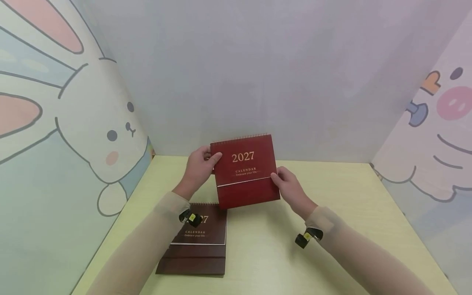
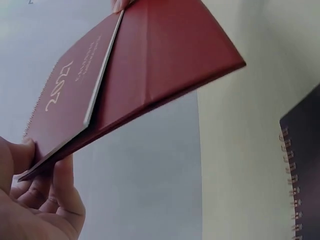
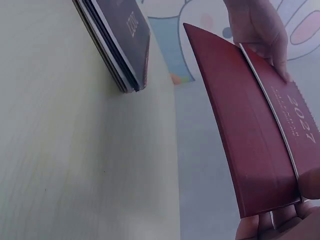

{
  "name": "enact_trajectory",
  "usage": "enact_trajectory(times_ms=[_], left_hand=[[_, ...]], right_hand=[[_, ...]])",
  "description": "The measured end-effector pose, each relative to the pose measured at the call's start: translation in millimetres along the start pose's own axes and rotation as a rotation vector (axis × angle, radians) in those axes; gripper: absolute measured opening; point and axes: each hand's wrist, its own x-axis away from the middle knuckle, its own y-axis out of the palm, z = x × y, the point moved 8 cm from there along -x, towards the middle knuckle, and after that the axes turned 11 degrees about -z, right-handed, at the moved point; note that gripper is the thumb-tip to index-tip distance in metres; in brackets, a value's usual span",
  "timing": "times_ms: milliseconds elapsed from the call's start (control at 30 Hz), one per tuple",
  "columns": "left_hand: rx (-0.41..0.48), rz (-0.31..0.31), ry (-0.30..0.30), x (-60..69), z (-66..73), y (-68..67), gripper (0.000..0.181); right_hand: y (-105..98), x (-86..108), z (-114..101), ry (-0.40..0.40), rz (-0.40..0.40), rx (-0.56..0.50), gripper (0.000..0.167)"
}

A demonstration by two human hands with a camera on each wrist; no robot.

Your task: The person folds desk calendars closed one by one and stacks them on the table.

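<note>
A red 2027 desk calendar (image 1: 245, 164) with a wire spiral along its top edge is held up in the air, slightly tilted. My left hand (image 1: 200, 166) pinches its upper left side, thumb on the front cover and fingers behind, as the left wrist view shows. On the lower right side my right hand (image 1: 291, 188) grips the calendar, thumb in front and fingers underneath. A dark brown 2027 desk calendar (image 1: 197, 259) lies on the table below, partly hidden by my left forearm and the red calendar. In the right wrist view the dark calendar (image 3: 122, 30) looks like a thick stack.
The pale yellow table (image 1: 339, 205) stretches to the right of the dark calendar. A plain light wall (image 1: 258, 73) stands behind it. Side walls carry cartoon pictures, a rabbit (image 1: 96, 110) at left and a pink-cheeked figure (image 1: 442, 135) at right.
</note>
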Motion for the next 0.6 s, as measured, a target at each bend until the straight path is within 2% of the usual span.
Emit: enact_trajectory(times_ms=[433, 600], left_hand=[[0.100, -0.123, -0.067, 10.9, 4.2, 21.1, 0.035], [0.097, -0.184, -0.089, 16.7, 3.7, 30.1, 0.041]], right_hand=[[-4.6, 50.4, -7.1, 0.051, -0.053, -0.077, 0.045], [-1.3, 67.0, -6.7, 0.062, -0.080, -0.099, 0.051]])
